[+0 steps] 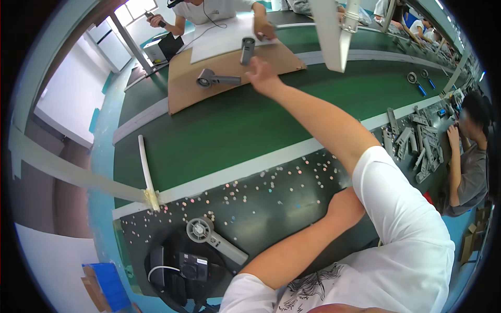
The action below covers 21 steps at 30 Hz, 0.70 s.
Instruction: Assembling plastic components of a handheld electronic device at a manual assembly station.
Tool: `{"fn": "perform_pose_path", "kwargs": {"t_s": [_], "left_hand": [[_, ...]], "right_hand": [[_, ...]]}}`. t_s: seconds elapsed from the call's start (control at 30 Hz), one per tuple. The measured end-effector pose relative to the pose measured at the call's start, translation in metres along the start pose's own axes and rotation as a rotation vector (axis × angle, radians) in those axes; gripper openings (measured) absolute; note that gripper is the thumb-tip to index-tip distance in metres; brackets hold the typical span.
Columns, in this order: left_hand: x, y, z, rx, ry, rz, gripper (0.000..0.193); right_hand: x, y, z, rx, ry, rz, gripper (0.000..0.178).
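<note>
Grey handheld fan [248, 51], head directed away from R hand [263, 77], handle by fingertips; contact prob., view unclear.

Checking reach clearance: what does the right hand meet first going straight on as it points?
Likely the upper grey handheld fan, just ahead of the right hand; one view leaves depth and contact unclear.

One head-worn fisheye looks down and forward over the near worktop [276, 221] and green belt [203, 141].

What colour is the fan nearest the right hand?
The fan is grey, seen best in the head view.
</note>
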<state>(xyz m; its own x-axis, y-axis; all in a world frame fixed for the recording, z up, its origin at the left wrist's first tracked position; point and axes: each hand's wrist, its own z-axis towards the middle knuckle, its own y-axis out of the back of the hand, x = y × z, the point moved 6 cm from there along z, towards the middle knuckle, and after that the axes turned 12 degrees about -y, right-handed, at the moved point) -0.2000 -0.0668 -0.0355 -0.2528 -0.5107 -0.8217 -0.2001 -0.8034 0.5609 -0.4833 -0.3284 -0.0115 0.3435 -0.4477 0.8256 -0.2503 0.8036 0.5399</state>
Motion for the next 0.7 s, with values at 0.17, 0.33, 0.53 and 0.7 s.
{"fn": "perform_pose_path", "kwargs": {"t_s": [0.17, 0.33, 0.53, 0.7], "left_hand": [[0.021, -0.020, -0.012, -0.230, -0.202, -0.190, 0.046], [0.037, -0.027, -0.016, -0.158, -0.153, -0.248, 0.055], [0.007, -0.018, -0.012, -0.139, -0.265, 0.084, 0.045], [-0.005, 0.014, -0.006, -0.175, -0.159, 0.093, 0.018]], "right_hand": [[0.064, -0.064, -0.022, 0.019, 0.169, -0.456, 0.047], [0.067, -0.100, 0.008, 0.061, 0.099, -0.573, 0.028], [-0.057, -0.003, 0.103, -0.337, -0.125, -0.199, 0.029], [-0.108, 0.146, 0.080, -0.381, -0.205, -0.191, 0.025]]}}
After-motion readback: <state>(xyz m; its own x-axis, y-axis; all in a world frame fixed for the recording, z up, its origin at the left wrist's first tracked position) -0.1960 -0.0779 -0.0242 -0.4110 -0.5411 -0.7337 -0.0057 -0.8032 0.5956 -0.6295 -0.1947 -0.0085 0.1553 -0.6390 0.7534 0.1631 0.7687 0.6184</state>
